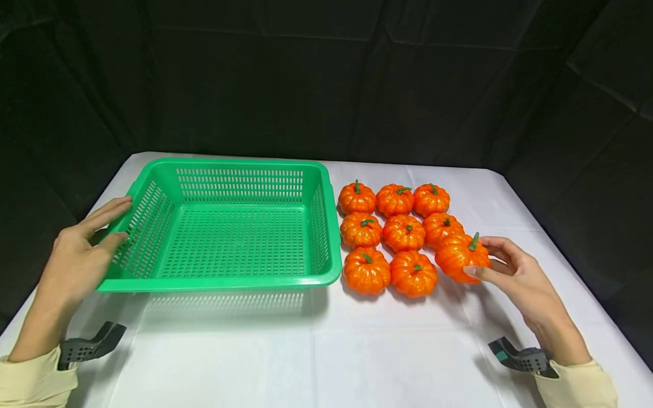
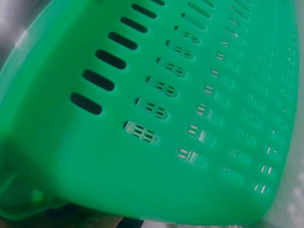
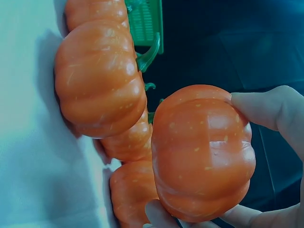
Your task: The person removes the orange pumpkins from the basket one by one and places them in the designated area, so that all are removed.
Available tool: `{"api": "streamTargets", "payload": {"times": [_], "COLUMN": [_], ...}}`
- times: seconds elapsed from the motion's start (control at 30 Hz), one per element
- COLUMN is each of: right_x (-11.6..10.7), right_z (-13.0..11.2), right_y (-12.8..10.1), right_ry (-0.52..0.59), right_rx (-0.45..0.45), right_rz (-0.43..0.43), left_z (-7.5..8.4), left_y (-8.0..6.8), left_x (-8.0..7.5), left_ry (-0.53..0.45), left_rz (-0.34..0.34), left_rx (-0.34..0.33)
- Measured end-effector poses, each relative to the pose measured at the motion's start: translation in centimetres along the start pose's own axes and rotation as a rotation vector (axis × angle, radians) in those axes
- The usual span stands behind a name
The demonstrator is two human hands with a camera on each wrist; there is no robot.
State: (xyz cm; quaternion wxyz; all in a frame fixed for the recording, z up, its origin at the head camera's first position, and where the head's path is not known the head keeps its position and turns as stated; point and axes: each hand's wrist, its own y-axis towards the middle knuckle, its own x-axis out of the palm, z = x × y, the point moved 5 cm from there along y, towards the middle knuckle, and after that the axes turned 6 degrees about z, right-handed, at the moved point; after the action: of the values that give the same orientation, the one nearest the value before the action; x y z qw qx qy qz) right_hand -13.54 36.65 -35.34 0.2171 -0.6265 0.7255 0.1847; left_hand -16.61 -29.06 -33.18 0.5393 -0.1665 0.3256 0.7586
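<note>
A green slotted basket stands on the white table, left of centre, with nothing in it. My left hand rests against its left wall with fingers straight; that wall fills the left wrist view. Right of the basket lie several small orange pumpkins with green stems, in rows. My right hand grips the pumpkin at the near right corner, thumb in front and fingers behind, and it sits tilted. In the right wrist view the held pumpkin is apart from its neighbour.
Black cloth walls close in the table at the back and both sides. A black camera mount sits on each wrist. The white cloth runs bare along the front edge and to the right of the pumpkins.
</note>
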Motion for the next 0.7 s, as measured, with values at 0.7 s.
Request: {"api": "streamTargets", "payload": {"times": [0.7], "right_x": [0.6], "right_z": [1.7], "right_y": [-0.4], "right_ry": [-0.024], "right_rx": [0.046], "right_rz": [0.009], "left_z": [0.0], "left_y": [0.0], "left_x": [0.0], "left_ry": [0.012], "left_rz": [-0.006], "left_rx": [-0.008]}}
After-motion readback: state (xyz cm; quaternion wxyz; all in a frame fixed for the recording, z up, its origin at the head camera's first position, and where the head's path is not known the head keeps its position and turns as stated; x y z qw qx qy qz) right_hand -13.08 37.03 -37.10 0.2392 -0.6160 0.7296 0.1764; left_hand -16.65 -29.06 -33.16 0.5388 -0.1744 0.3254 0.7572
